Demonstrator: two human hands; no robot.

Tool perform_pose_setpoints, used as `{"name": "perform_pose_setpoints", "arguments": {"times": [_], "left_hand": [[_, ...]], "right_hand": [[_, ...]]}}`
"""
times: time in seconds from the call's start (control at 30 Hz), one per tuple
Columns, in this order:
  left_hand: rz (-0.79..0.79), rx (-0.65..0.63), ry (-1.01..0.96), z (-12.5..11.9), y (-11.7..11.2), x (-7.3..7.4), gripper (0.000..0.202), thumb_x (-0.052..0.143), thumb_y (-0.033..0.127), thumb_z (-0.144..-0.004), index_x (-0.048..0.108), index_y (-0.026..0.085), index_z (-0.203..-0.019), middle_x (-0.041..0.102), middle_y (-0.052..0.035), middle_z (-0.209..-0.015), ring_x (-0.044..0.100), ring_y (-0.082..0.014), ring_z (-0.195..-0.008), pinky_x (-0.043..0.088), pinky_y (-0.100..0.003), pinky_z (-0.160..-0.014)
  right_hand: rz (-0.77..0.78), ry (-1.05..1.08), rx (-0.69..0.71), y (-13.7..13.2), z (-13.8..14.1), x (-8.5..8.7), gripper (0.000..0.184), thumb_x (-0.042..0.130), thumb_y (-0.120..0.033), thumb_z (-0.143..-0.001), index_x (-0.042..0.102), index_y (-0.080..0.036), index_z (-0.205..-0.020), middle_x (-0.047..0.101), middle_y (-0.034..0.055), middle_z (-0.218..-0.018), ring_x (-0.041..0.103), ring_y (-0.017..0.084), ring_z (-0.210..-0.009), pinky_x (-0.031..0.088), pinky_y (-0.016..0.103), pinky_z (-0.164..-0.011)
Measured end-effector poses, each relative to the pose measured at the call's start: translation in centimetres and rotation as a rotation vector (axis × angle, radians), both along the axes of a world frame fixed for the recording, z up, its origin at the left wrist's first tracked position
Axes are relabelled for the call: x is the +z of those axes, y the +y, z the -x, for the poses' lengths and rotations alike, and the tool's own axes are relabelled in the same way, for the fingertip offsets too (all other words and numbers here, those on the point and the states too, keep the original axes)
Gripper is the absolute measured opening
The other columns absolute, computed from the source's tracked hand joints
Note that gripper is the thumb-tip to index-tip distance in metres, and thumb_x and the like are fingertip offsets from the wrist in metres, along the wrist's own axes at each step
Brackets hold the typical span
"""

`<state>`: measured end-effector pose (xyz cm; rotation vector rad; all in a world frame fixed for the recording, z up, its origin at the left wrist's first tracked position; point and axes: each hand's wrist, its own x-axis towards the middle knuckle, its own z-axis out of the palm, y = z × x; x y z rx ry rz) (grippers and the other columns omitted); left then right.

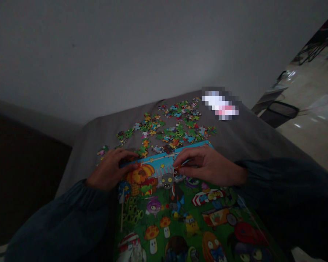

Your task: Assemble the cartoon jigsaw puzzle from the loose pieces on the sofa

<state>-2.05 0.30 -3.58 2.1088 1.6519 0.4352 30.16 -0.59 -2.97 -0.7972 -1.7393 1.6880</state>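
The left hand [110,169] rests half-curled, its fingers [129,155] touching the upper edge of the jigsaw puzzle board [164,203] and gripping nothing; the right hand [209,166] has thumb and forefinger closed on a small orange jigsaw piece [177,167] at that same edge; loose jigsaw pieces [169,127] lie beyond the fingertips on a grey blanket [235,136], just ahead of the board.

Blurred: a pixelated white-and-pink object [220,103] at 1 o'clock, its kind unreadable.
Cut off: the jigsaw puzzle board [164,222] runs past the bottom edge at 6 o'clock.
Too small: the loose jigsaw pieces [177,125] at 12 o'clock, their printed details unreadable.
Hidden: whatever the right hand [207,166] pinches at its fingertips.
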Motion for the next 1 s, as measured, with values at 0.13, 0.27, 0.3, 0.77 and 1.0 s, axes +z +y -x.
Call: {"name": "perform_pose_setpoints", "arguments": {"times": [0.13, 0.27, 0.3, 0.77, 1.0], "left_hand": [[0.006, 0.001, 0.02, 0.2, 0.1, -0.1, 0.051, 0.069, 0.069, -0.075, 0.077, 0.026, -0.102, 0.073, -0.0107, -0.102, 0.063, -0.0324, -0.098, 0.045, -0.047, -0.091], [-0.01, -0.014, 0.041, 0.4, 0.3, -0.4, 0.063, 0.063, 0.079, -0.073, 0.076, 0.024, -0.102, 0.073, -0.0107, -0.102, 0.063, -0.0326, -0.097, 0.046, -0.05, -0.091], [-0.01, -0.019, 0.046, 0.5, 0.3, -0.5, 0.065, 0.062, 0.08, -0.073, 0.076, 0.024, -0.102, 0.072, -0.0106, -0.102, 0.063, -0.0325, -0.096, 0.047, -0.05, -0.091], [-0.067, -0.003, 0.161, 2.8, 0.1, 1.4, 0.041, 0.046, 0.052, -0.097, 0.071, 0.023, -0.109, 0.07, -0.0036, -0.102, 0.061, -0.0258, -0.093, 0.047, -0.045, -0.089], [-0.047, -0.046, 0.162, 1.9, -0.3, 0.2, 0.064, 0.054, 0.076, -0.081, 0.069, 0.024, -0.115, 0.067, -0.0093, -0.105, 0.06, -0.0302, -0.099, 0.044, -0.05, -0.094]], "right_hand": [[-0.049, -0.038, 0.016, 0.1, 0.0, 0.0, 0.012, 0.069, -0.022, -0.087, 0.073, -0.02, -0.098, 0.073, 0.0027, -0.101, 0.069, 0.015, -0.095, 0.056, 0.032, -0.091], [0.016, -0.138, 0.026, -0.1, 0.0, 0.6, 0.02, 0.061, -0.025, -0.093, 0.068, -0.019, -0.111, 0.072, 0.0033, -0.1, 0.07, 0.013, -0.084, 0.059, 0.027, -0.076], [0.053, -0.169, 0.035, -0.2, 0.0, 0.8, 0.024, 0.059, -0.026, -0.095, 0.065, -0.019, -0.117, 0.071, 0.0032, -0.099, 0.07, 0.012, -0.079, 0.059, 0.026, -0.071], [0.106, -0.074, 0.062, 0.0, -0.1, -0.4, 0.033, 0.065, -0.02, -0.088, 0.058, -0.019, -0.12, 0.07, 0.0041, -0.105, 0.068, 0.015, -0.1, 0.054, 0.036, -0.095], [0.101, -0.12, 0.034, -0.1, 0.0, 0.2, 0.034, 0.069, -0.027, -0.087, 0.06, -0.02, -0.119, 0.073, 0.0031, -0.101, 0.071, 0.014, -0.093, 0.057, 0.03, -0.083]]}}
